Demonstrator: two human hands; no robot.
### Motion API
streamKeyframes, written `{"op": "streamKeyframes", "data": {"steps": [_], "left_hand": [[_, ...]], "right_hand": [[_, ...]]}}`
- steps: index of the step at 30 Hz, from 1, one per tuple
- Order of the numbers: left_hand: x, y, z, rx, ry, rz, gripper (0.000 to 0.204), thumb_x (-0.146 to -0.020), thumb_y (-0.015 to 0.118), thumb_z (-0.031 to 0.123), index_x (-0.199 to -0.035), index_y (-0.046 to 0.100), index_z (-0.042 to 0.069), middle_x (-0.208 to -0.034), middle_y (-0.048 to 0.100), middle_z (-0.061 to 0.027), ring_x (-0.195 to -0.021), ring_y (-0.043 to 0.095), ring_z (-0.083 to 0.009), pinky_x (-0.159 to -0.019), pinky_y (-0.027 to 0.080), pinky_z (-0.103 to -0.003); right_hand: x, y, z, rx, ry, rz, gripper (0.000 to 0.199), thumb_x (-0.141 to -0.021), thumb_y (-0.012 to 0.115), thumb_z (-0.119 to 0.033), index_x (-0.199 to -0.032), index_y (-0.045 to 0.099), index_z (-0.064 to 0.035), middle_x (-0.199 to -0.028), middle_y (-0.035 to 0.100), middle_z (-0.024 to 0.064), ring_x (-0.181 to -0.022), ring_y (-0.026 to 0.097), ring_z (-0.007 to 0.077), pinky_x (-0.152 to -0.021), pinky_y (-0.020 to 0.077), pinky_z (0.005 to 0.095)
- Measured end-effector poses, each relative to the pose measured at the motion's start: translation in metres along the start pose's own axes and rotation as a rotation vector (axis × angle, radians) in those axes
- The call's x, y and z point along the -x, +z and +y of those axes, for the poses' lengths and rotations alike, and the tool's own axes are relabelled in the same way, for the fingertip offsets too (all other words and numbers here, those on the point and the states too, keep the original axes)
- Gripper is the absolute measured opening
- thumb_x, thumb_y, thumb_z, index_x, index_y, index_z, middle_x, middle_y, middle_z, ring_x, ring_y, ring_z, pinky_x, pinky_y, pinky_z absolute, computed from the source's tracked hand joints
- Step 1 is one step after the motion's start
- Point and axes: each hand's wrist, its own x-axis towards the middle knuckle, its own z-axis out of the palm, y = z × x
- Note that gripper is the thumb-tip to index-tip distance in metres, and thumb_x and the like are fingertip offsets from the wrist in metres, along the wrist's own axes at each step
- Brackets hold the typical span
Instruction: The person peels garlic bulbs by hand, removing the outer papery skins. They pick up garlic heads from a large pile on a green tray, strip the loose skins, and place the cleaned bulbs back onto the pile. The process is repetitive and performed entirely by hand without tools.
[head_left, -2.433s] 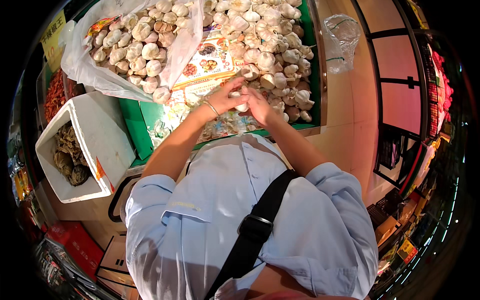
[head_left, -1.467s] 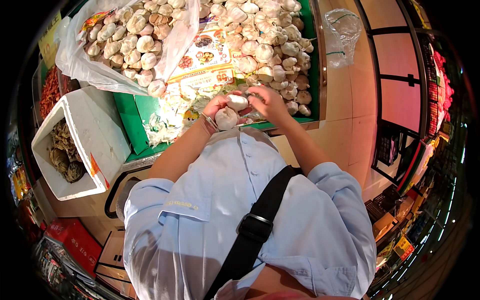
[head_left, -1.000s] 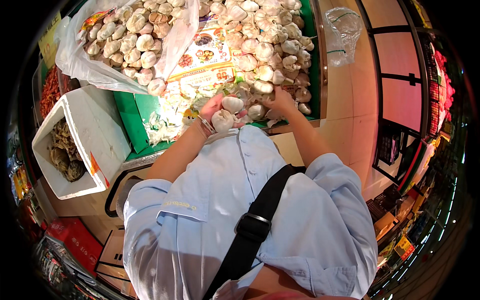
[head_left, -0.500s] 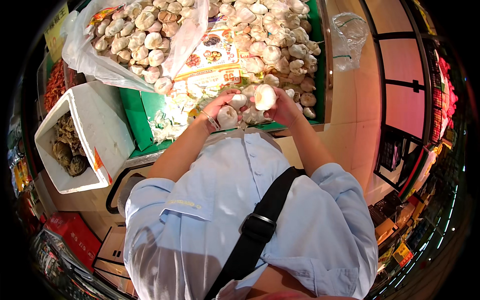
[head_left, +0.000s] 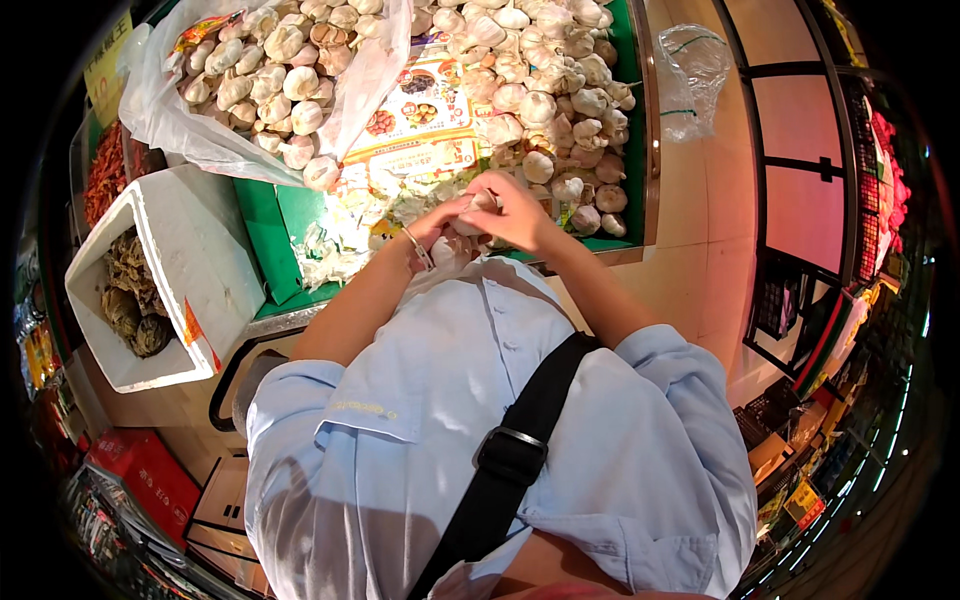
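Note:
My two hands meet close to my chest over the green display bin (head_left: 262,215). My left hand (head_left: 447,222), with a thin bracelet on its wrist, holds a white garlic bulb (head_left: 441,250) low in the palm. My right hand (head_left: 515,211) closes over another pale garlic bulb (head_left: 484,202), its fingers touching the left hand's fingers. Most of both bulbs is hidden by my fingers. Loose garlic bulbs (head_left: 545,95) lie heaped in the bin just beyond my hands, with papery garlic skins (head_left: 340,235) scattered to the left.
A clear plastic bag (head_left: 170,115) of garlic sits at the far left of the bin. A white foam box (head_left: 190,265) with dark roots stands at left. A printed sheet (head_left: 420,120) lies in the bin. An empty plastic bag (head_left: 695,75) hangs at right. A black strap (head_left: 520,440) crosses my blue shirt.
My hands reached into the garlic heap, lifted bulbs up toward my chest, and have now drawn together, the right hand closing over the bulb it held up half a second ago.

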Motion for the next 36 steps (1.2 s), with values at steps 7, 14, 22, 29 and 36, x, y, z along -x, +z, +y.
{"op": "streamKeyframes", "data": {"steps": [7,14,22,29,36], "left_hand": [[-0.001,-0.005,0.004,0.37,0.032,-0.043,0.046,-0.082,0.036,0.043,-0.112,0.043,0.009,-0.101,0.053,-0.0152,-0.083,0.056,-0.0291,-0.057,0.049,-0.036],[0.002,-0.005,0.01,0.502,-0.036,-0.059,0.047,-0.08,0.037,0.043,-0.112,0.044,0.009,-0.104,0.051,-0.0154,-0.089,0.054,-0.0321,-0.063,0.048,-0.042],[0.005,0.009,0.017,0.501,0.016,-0.2,0.047,-0.078,0.039,0.033,-0.118,0.04,0.01,-0.111,0.048,-0.0155,-0.092,0.052,-0.0371,-0.06,0.048,-0.045],[0.007,0.014,0.02,0.412,0.007,-0.337,0.05,-0.078,0.037,0.036,-0.122,0.036,0.013,-0.113,0.048,-0.0135,-0.094,0.052,-0.0379,-0.058,0.049,-0.041],[0.007,0.006,0.018,0.335,0.047,-0.307,0.053,-0.075,0.043,0.038,-0.115,0.041,0.004,-0.101,0.054,-0.017,-0.082,0.056,-0.0395,-0.046,0.048,-0.038]], "right_hand": [[0.016,-0.062,0.097,0.962,0.272,0.38,0.035,-0.065,0.063,-0.019,-0.096,0.051,-0.0076,-0.099,0.05,0.0154,-0.088,0.05,0.0302,-0.075,0.0417,0.0381],[0.025,-0.072,0.112,0.086,0.579,0.423,0.036,-0.073,0.057,-0.024,-0.101,0.048,-0.0046,-0.098,0.052,0.0143,-0.086,0.054,0.0256,-0.065,0.0466,0.0338],[0.004,-0.046,0.034,-1.003,0.457,0.05,0.033,-0.087,0.033,-0.033,-0.1,0.048,-0.0069,-0.083,0.058,0.0081,-0.07,0.057,0.0163,-0.052,0.0431,0.0223],[-0.018,-0.019,0.036,-0.392,0.045,-0.021,0.031,-0.09,0.03,-0.026,-0.101,0.044,-0.0007,-0.094,0.054,0.0102,-0.086,0.052,0.0146,-0.076,0.0406,0.0256],[-0.023,-0.007,0.001,-0.424,0.4,0.01,0.036,-0.087,0.039,-0.03,-0.112,0.043,-0.0036,-0.1,0.05,0.0035,-0.089,0.045,0.0102,-0.072,0.0366,0.0225]]}}
